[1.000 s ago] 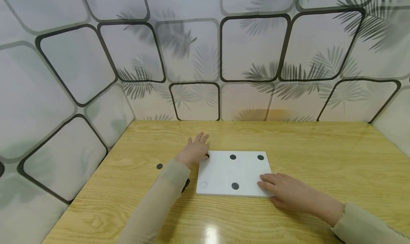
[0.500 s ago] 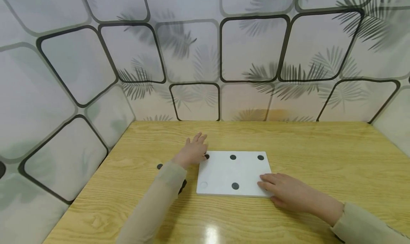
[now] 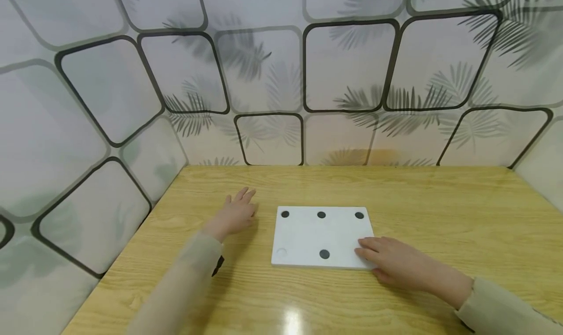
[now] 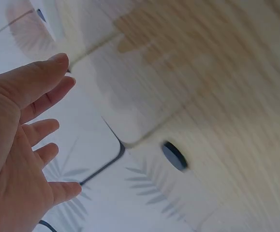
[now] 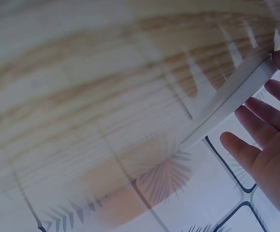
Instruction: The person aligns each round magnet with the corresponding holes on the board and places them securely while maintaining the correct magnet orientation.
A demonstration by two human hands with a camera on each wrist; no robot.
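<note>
A white board (image 3: 303, 237) lies flat on the wooden table. Dark round discs sit at its far-left (image 3: 285, 214), far-middle (image 3: 321, 215), far-right (image 3: 359, 215) and near-middle (image 3: 324, 254) spots. Its near-left corner shows a pale, shallow round recess (image 3: 281, 252); my right hand covers the near-right area. That right hand (image 3: 393, 261) rests on the board's right edge, fingers extended over the top. Left of the board, my left hand (image 3: 233, 215) hovers with spread fingers, holding nothing. In the left wrist view, a loose dark disc (image 4: 174, 155) lies on the table beyond this hand.
Wooden tabletop (image 3: 440, 208) stretches around the board. A patterned wall covering (image 3: 272, 139) rises behind the table and along its left side. Something black (image 3: 218, 265) shows beneath the left sleeve.
My left hand has moved left, away from the board's far-left corner, uncovering the disc there. The left arm now hides the loose disc in the head view. My right hand stays put.
</note>
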